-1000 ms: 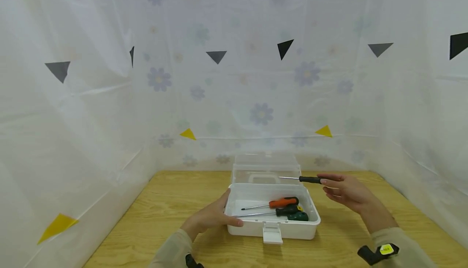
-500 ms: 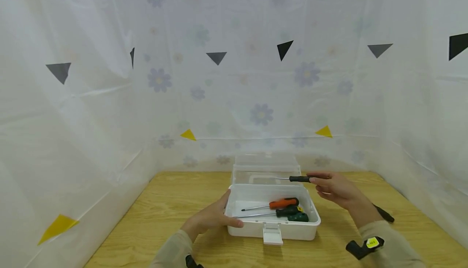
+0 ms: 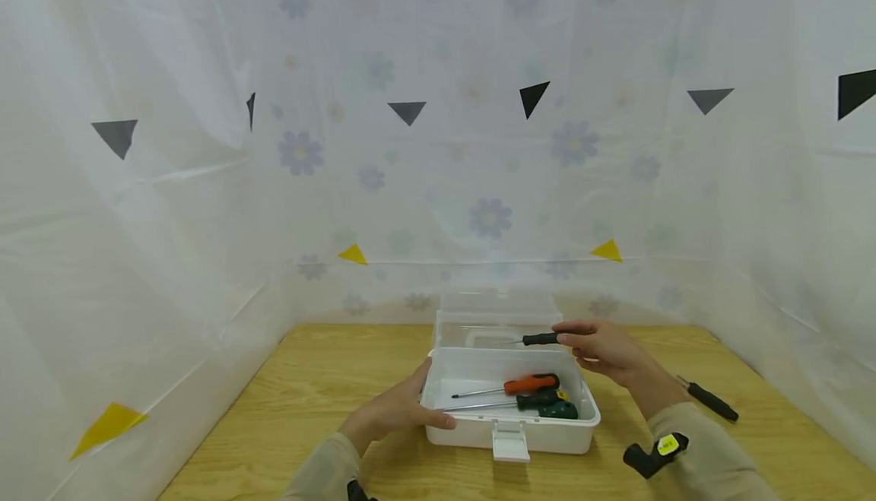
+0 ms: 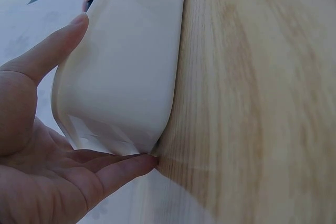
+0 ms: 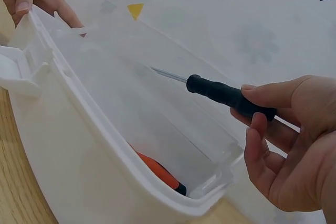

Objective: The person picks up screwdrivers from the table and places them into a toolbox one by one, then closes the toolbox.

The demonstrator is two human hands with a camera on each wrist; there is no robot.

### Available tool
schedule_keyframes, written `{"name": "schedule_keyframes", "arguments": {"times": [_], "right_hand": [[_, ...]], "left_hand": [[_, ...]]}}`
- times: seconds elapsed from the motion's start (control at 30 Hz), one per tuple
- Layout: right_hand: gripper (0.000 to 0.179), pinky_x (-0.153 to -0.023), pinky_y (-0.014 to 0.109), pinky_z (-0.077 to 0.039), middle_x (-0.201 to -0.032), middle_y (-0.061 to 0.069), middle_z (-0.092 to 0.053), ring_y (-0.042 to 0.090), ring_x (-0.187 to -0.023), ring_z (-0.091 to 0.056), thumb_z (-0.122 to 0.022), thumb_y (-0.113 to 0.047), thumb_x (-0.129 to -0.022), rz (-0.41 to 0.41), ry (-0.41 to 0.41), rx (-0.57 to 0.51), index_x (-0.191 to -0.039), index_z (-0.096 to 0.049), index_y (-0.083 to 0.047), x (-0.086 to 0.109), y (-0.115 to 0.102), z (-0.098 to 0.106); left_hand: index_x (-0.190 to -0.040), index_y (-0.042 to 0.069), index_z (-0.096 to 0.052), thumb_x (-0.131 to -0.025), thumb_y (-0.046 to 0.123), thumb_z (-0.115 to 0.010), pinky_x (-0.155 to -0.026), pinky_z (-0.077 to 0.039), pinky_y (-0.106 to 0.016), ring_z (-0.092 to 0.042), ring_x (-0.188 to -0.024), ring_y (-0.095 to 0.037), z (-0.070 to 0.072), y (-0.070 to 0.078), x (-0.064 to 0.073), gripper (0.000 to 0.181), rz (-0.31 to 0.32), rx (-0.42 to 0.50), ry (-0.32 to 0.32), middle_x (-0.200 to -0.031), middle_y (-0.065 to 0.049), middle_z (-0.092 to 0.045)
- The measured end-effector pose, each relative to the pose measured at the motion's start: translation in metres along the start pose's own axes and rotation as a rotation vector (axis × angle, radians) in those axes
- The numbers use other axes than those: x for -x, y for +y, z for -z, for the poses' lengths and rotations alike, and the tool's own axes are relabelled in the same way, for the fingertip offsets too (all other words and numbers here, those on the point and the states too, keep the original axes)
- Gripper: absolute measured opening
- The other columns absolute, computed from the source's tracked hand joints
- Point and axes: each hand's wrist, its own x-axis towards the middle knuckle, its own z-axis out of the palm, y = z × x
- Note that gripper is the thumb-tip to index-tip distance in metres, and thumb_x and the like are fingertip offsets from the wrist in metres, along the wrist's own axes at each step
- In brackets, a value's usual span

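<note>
A white plastic toolbox (image 3: pixel 472 434) stands on the table with its clear lid (image 3: pixel 498 305) raised at the back. My left hand (image 3: pixel 393 410) holds its left end, thumb at the front and fingers along the side wall; the left wrist view shows this grip (image 4: pixel 63 166). Over the box's back right part, my right hand (image 3: pixel 609 349) pinches a black-handled screwdriver (image 5: pixel 220 94) by the handle, shaft pointing left. Inside lie an orange-and-black screwdriver (image 3: pixel 527 385), a black-handled screwdriver (image 3: pixel 537 398) and a dark green handle (image 3: pixel 560 410), its shaft not made out.
Another black-handled screwdriver (image 3: pixel 713 401) lies on the wooden table (image 3: pixel 274 417), right of my right forearm. The box's front latch (image 3: pixel 509 442) hangs down. White plastic sheeting (image 3: pixel 438 182) with flowers and paper triangles surrounds the table at the back and sides.
My right hand has moved left with the screwdriver, from right of the box to over its back right part. The screwdriver on the table has come into sight. My left hand stays put.
</note>
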Motion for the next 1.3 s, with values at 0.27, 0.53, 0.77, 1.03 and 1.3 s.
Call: {"name": "schedule_keyframes", "arguments": {"times": [0.27, 0.53, 0.77, 1.03, 1.3], "right_hand": [[0.039, -0.068, 0.031, -0.052, -0.104, 0.006, -0.061, 0.021, -0.079, -0.054, -0.073, -0.022, -0.099, 0.022, 0.009, 0.147, -0.132, -0.068, -0.002, -0.007, -0.011, -0.014], [0.038, -0.072, 0.038, -0.054, -0.11, 0.007, -0.067, 0.03, -0.091, -0.061, -0.074, -0.022, -0.099, 0.023, 0.059, 0.338, -0.132, -0.069, -0.005, -0.011, -0.014, -0.021], [0.039, -0.075, 0.041, -0.056, -0.126, 0.013, -0.069, 0.029, -0.094, -0.067, -0.07, -0.017, -0.101, 0.056, 0.07, 0.327, -0.137, -0.065, -0.003, -0.013, -0.015, -0.021], [0.039, -0.082, 0.044, -0.054, -0.129, 0.015, -0.068, 0.028, -0.102, -0.067, -0.068, -0.019, -0.103, 0.088, 0.098, 0.357, -0.138, -0.063, -0.002, -0.01, -0.019, -0.022], [0.046, -0.079, 0.04, -0.052, -0.132, 0.016, -0.066, 0.027, -0.102, -0.065, -0.069, -0.024, -0.103, 0.162, 0.087, 0.346, -0.143, -0.06, -0.002, 0.005, -0.023, -0.005]], "left_hand": [[-0.167, 0.016, 0.003, -0.083, 0.028, -0.09, -0.115, -0.025, -0.06, -0.035, -0.14, -0.034, 0.0, -0.001, -0.001, 0.126, 0.009, -0.031, 0.013, -0.166, -0.013, -0.022], [-0.167, 0.015, 0.004, -0.082, 0.028, -0.09, -0.115, -0.023, -0.06, -0.033, -0.142, -0.034, -0.001, -0.001, -0.003, 0.127, 0.022, -0.031, 0.021, -0.167, -0.013, -0.019], [-0.167, 0.016, 0.004, -0.083, 0.026, -0.09, -0.114, -0.025, -0.06, -0.037, -0.138, -0.035, -0.001, -0.001, -0.004, 0.127, 0.009, -0.021, 0.009, -0.165, -0.014, -0.023], [-0.167, 0.018, 0.002, -0.083, 0.026, -0.09, -0.115, -0.025, -0.06, -0.037, -0.137, -0.036, -0.001, -0.002, -0.004, 0.126, 0.011, -0.008, 0.008, -0.165, -0.015, -0.024], [-0.168, 0.018, 0.003, -0.083, 0.025, -0.09, -0.114, -0.025, -0.06, -0.039, -0.136, -0.038, 0.002, 0.0, -0.002, 0.126, 0.018, 0.003, 0.02, -0.164, -0.017, -0.024]]}}
